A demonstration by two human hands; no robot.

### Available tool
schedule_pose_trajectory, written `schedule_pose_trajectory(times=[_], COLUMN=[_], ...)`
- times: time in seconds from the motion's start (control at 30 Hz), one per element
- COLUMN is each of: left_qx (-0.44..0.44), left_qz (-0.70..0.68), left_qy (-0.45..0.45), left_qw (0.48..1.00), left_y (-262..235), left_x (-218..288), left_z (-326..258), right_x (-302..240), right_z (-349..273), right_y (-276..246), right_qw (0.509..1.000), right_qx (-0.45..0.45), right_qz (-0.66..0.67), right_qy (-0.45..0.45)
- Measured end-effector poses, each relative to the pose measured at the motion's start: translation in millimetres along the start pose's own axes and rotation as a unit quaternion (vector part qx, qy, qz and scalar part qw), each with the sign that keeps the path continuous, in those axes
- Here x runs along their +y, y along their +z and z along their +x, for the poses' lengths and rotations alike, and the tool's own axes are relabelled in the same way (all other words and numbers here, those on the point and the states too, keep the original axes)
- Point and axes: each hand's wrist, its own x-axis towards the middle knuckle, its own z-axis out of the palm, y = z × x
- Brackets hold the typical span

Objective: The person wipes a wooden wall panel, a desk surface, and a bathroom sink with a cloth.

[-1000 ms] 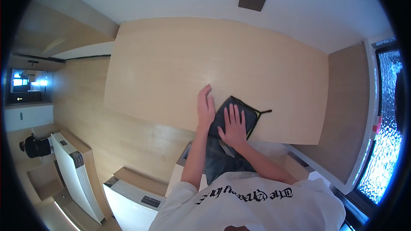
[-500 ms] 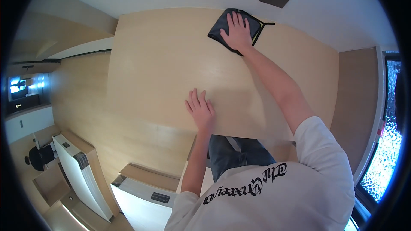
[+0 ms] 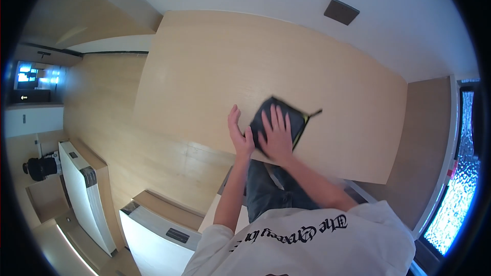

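We are viewing through a single head-worn fisheye camera, looking steeply down from above our own shoulders. It is facing the pale wooden surface (image 3: 286, 61), which is filling the upper centre at arm's reach. Straight edges are bending toward the rim. Our forearms are entering from the lower edge, and the floor (image 3: 107, 122) is showing at left.

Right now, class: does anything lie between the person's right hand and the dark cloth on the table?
Nothing visible does. The right hand lies flat on the dark cloth, on the wooden table; the left hand rests just beside it.
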Motion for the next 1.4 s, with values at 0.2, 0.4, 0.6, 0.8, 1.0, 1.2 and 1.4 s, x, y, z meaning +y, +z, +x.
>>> schedule_pose_trajectory(times=[0.2,0.4,0.6,0.8,1.0,1.2,1.4], left_qx=[-0.07,-0.247,-0.212,-0.209,-0.126,-0.255,-0.235], left_qz=[0.023,0.289,0.178,-0.005,-0.1,0.189,0.408], left_qy=[-0.036,-0.008,-0.046,-0.113,-0.133,0.007,0.056], left_qw=[0.997,0.925,0.96,0.971,0.978,0.948,0.88], left_y=[-4,1,-7,-26,-42,-22,-5], left_x=[7,25,15,13,-25,-17,-26], left_z=[1,8,7,29,89,135,124], right_x=[-10,14,65,83,-25,-71,-24], right_z=[-41,63,218,267,96,-9,75], right_y=[-2,8,12,9,25,15,6], right_qw=[0.998,0.997,0.985,0.973,0.995,0.994,0.994], right_qx=[-0.049,0.007,0.112,0.168,0.023,-0.091,-0.017], right_qz=[-0.024,-0.073,-0.125,-0.129,-0.062,0.01,-0.044], right_qy=[-0.009,0.01,0.046,0.096,0.076,0.062,0.098])
